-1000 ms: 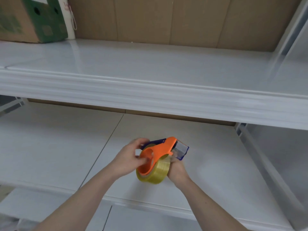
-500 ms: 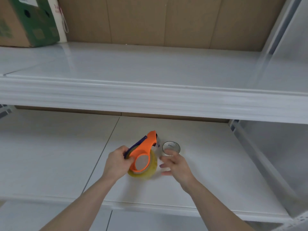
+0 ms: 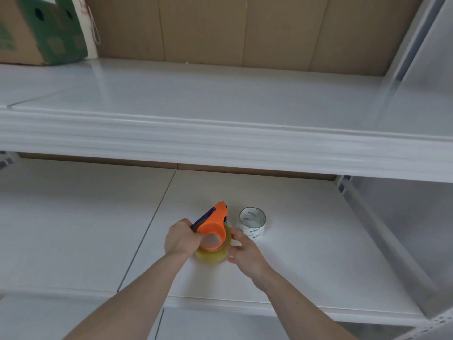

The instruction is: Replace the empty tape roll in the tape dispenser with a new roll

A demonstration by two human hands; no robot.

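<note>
An orange and blue tape dispenser (image 3: 213, 227) stands on the lower white shelf (image 3: 306, 253) with a yellowish roll of clear tape (image 3: 212, 255) on its hub. My left hand (image 3: 180, 239) grips the dispenser's left side. My right hand (image 3: 245, 250) touches the right edge of the tape roll with its fingers curled around it. Just right of the dispenser an empty white cardboard core (image 3: 253, 223) with green print stands upright on the shelf, free of both hands.
The upper white shelf (image 3: 220, 141) juts out above the hands. A brown and green cardboard box (image 3: 36, 33) sits on it at the far left. A shelf upright (image 3: 343, 187) stands at the right. Brown cardboard backs both shelves.
The dispenser with the roll went from held in the air down onto the lower shelf. My right hand, off the roll half a second ago, is back at its right edge.
</note>
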